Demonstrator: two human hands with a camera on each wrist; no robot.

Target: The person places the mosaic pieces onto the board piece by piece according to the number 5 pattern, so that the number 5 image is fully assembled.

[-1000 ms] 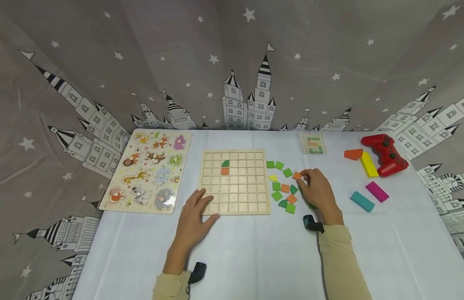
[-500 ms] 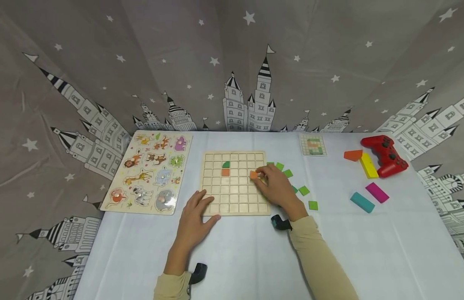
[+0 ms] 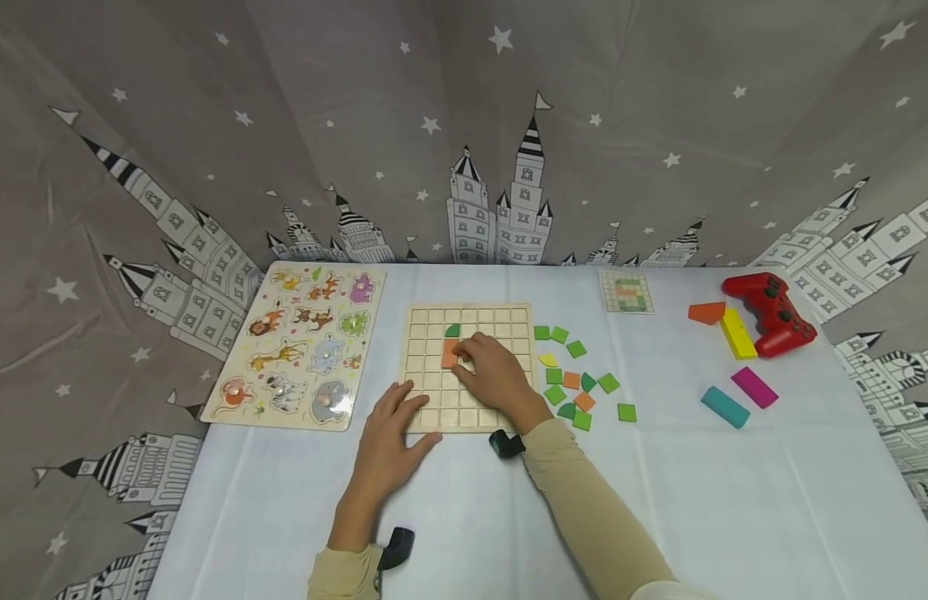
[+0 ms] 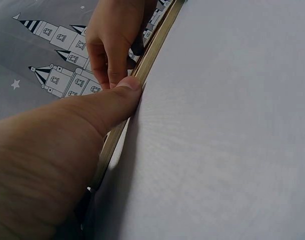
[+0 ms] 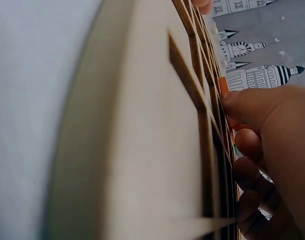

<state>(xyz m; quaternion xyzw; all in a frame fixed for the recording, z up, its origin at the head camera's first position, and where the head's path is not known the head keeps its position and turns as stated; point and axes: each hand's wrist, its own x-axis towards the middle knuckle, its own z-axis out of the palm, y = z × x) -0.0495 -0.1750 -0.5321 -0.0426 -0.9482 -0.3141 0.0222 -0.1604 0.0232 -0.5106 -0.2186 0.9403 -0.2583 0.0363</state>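
A wooden grid board [image 3: 424,333] lies in the middle of the table. My left hand [image 3: 388,433] rests on its near left corner, fingers spread over the cells and thumb against the front edge [image 4: 155,47]. Over the grid, my right hand [image 3: 497,377] pinches an orange square tile [image 3: 448,361] with thumb and fingertips. That tile sits at the cell just below another orange tile [image 3: 449,345], and above it is a green quarter-round tile [image 3: 452,331]. In the right wrist view the thumb touches the orange tile [image 5: 223,85]; the other fingertips hang over the grid.
Several loose tiles, including a green square [image 3: 554,395] and a yellow piece [image 3: 549,360], lie right of the board. Behind them is a pattern card [image 3: 627,292]. An animal puzzle [image 3: 298,337] lies left. Coloured blocks [image 3: 724,407] and a red game controller [image 3: 779,321] are at right.
My right hand has picked an orange tile from the loose pieces and carried it left onto the grid, below the other orange tile. The left hand has stayed in place.
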